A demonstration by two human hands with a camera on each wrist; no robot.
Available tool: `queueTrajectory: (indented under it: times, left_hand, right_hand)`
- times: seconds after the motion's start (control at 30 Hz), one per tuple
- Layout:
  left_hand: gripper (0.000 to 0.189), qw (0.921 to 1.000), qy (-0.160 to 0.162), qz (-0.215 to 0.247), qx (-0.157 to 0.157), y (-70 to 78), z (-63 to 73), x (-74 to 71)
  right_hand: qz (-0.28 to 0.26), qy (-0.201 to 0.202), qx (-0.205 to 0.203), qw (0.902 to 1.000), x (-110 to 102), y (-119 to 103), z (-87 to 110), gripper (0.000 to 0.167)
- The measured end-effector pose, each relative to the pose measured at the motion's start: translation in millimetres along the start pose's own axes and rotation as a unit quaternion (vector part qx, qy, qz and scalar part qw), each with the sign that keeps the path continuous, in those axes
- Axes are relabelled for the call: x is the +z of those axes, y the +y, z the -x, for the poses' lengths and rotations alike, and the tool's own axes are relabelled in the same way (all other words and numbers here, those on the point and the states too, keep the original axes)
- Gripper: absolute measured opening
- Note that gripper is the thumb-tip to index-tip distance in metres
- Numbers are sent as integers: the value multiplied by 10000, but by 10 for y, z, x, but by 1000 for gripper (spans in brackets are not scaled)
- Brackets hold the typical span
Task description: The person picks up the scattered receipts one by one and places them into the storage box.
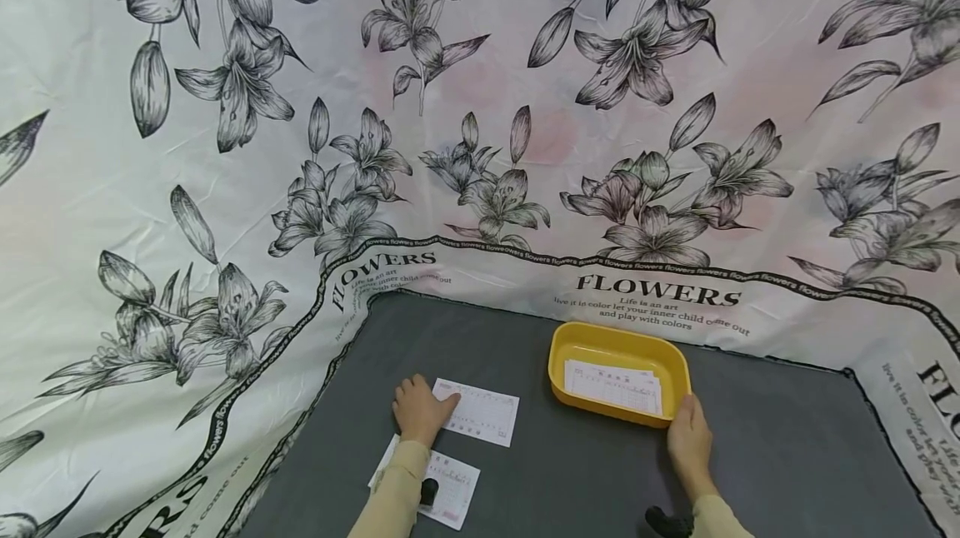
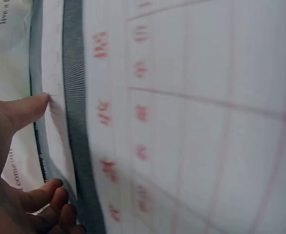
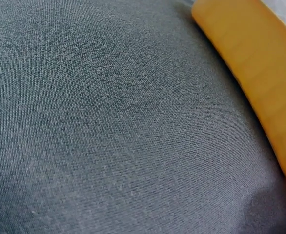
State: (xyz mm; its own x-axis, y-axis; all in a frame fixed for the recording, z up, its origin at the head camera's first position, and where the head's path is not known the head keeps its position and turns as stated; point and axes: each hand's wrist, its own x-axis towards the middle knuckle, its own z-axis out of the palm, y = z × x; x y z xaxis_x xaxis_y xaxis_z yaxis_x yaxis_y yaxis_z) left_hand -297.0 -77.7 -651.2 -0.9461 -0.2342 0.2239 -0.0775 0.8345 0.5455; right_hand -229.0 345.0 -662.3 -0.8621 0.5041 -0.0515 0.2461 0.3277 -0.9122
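Observation:
My left hand point(image 1: 420, 410) is at the left end of a white printed paper slip point(image 1: 480, 411) on the grey table. Its thumb point(image 2: 33, 108) touches the slip's face, while the other fingers are bent near its edge. Under the left forearm lie more printed slips point(image 1: 453, 490), overlapping; one fills much of the left wrist view, with red print and ruled lines point(image 2: 192, 117). My right hand point(image 1: 688, 446) holds the right front corner of a yellow plastic tray point(image 1: 618, 415), its fingers partly hidden. A few similar slips point(image 1: 611, 386) lie stacked inside the tray.
A grey cloth surface point(image 1: 510, 496) covers the table. White floral sheeting point(image 1: 480, 88) hangs behind it and drapes along the left and right sides. Dark wrist-camera parts sit at both wrists, the left one over the lower slips.

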Motion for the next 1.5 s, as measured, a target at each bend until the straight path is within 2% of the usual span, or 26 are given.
queueTrajectory:
  times: [0.1,0.33,0.53,0.77,0.83,1.03,1.23,1.33,1.5]
  left_hand:
    - [65,10000,65,58,18,-25,5,29]
    - [53,9998,2,213,36,-54,-3,104]
    - [47,9990,-2,436,53,-57,-15,100]
    - [47,9987,42,475,159,-74,5,73]
    - [43,9983,119,519,245,-81,16,72]
    - [15,9971,455,413,448,-95,26,92]
    - [9,9968,561,221,520,-76,21,36]
    - [10,9973,448,294,505,-75,10,-16]
    - [16,9948,-245,902,393,-111,-36,-66]
  right_hand:
    - [-41,-31,8,10000,4,-10,-5,70]
    - [-81,-34,39,10000,18,-27,-5,70]
    - [-77,12,42,10000,38,2,-13,70]
    - [-56,76,9,10000,62,32,-10,70]
    - [-58,83,-7,9999,66,33,-9,70]
    - [-31,86,-24,10000,79,22,-1,70]
    - [-16,128,-30,9999,96,11,2,69]
    - [-8,156,-72,9999,98,13,-6,69]
    - [-32,284,-60,9996,77,24,-4,69]
